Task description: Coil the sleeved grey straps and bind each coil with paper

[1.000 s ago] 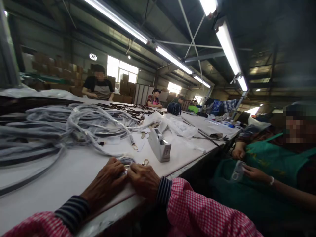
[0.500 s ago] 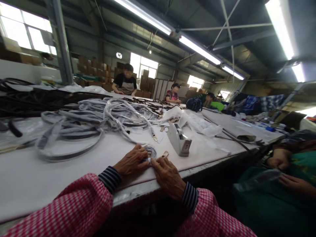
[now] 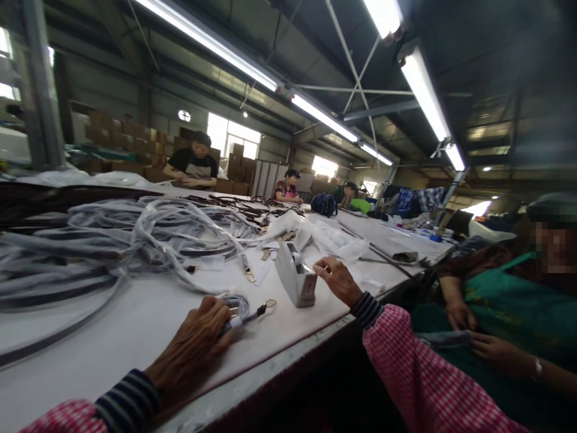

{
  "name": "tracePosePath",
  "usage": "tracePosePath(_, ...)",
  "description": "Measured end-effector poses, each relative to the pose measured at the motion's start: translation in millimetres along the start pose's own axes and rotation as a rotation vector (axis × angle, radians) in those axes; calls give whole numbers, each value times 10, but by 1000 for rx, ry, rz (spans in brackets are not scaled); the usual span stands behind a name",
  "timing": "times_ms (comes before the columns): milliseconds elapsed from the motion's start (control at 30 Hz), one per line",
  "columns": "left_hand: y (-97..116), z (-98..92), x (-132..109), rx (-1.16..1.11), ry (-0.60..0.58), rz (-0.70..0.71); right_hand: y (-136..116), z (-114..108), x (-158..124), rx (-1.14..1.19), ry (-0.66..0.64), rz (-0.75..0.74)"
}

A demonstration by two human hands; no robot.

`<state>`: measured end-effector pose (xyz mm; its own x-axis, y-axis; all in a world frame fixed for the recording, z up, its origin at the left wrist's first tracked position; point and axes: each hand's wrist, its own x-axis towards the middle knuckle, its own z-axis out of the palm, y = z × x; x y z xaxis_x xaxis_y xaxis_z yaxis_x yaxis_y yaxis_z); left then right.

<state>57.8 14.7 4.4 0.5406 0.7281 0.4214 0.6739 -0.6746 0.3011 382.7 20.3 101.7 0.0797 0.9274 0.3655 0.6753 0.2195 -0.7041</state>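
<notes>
My left hand (image 3: 198,337) presses a coiled grey strap (image 3: 242,305) in clear plastic wrap against the tabletop, its fingers closed round the coil's near side. A gold clip (image 3: 270,304) on a dark end sticks out to the right of the coil, and a small white piece (image 3: 235,323) lies by my fingertips. At the cutting end of a white tape dispenser (image 3: 291,279) is my right hand (image 3: 338,279), thumb and forefinger pinched together on the tape; the tape itself barely shows.
Many plastic-wrapped straps (image 3: 148,231) heap on the left of the white table (image 3: 112,325). Crumpled plastic (image 3: 338,237) lies behind the dispenser. Close on the right sits a co-worker in a green apron (image 3: 505,300), hands on a wrapped item. Other people work across the table.
My right hand has left the coiled strap and moved right to the tape dispenser. My left hand stays on the coil. The view has turned to the right.
</notes>
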Motion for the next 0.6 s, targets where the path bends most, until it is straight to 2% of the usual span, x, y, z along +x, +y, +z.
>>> tracePosePath(100,-30,6,28,-39,20,-15,140,-135,287,61,-104,191)
tracePosePath(233,-69,39,40,-67,48,-13,229,-80,376,205,-158,363)
tracePosePath(467,-144,75,33,-93,121,-39,255,48,368,457,-17,471)
tracePosePath(600,-166,48,35,-152,174,-129,267,107,124,612,95,424)
